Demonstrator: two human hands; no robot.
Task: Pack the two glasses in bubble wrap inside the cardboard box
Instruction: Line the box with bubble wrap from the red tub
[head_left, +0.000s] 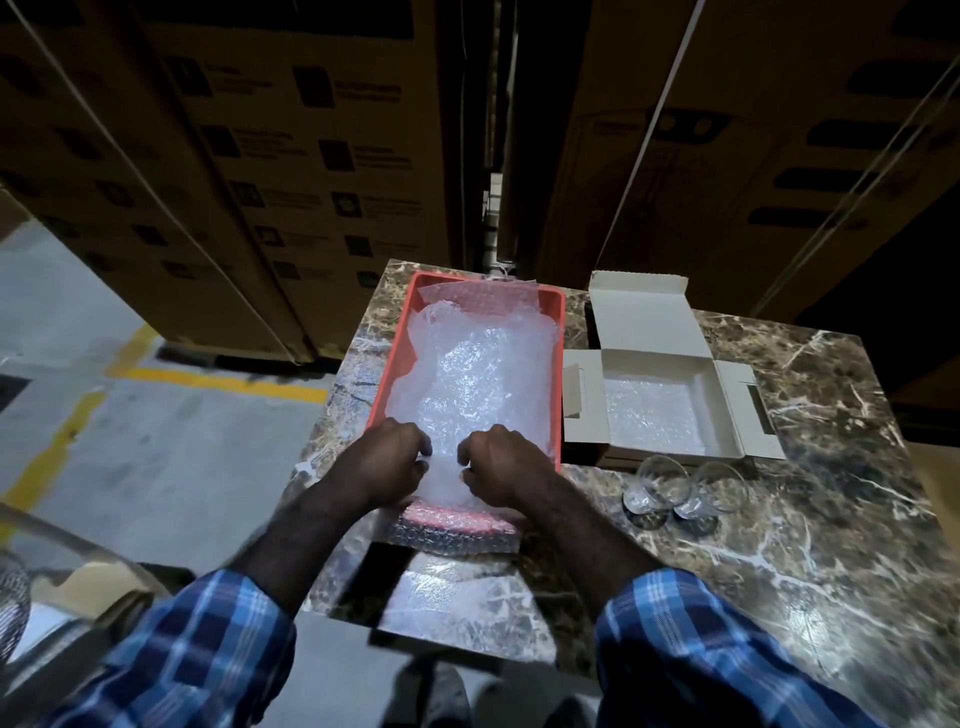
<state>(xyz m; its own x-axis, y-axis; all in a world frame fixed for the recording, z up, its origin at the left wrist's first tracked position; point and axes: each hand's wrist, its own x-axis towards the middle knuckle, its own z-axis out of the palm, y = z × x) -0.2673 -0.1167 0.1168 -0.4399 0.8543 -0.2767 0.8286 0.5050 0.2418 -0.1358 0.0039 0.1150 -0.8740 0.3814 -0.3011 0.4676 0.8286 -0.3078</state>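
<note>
Left hand (387, 457) and right hand (501, 462) both pinching bubble wrap (478, 374) in orange tray (400, 332); two glasses (680, 491) beside open cardboard box (660, 358) on desk (805, 519)

This looks like a warehouse or stockroom with a packing station set up in it. Tall stacks of large printed cardboard cartons (291, 171) rise on both sides, bound with pale strapping bands (670, 109), with a narrow dark gap (493, 156) between the stacks. The floor is bare grey concrete (156, 457) marked with painted yellow lines (218, 382), the kind used to lay out aisles or storage bays. The light is dim. Against the cartons stands a marble-patterned worktop (810, 519) carrying packing goods: an orange tray (395, 353) heaped with bubble wrap (478, 364) and an open cardboard box (660, 332) lined with the same.
</note>
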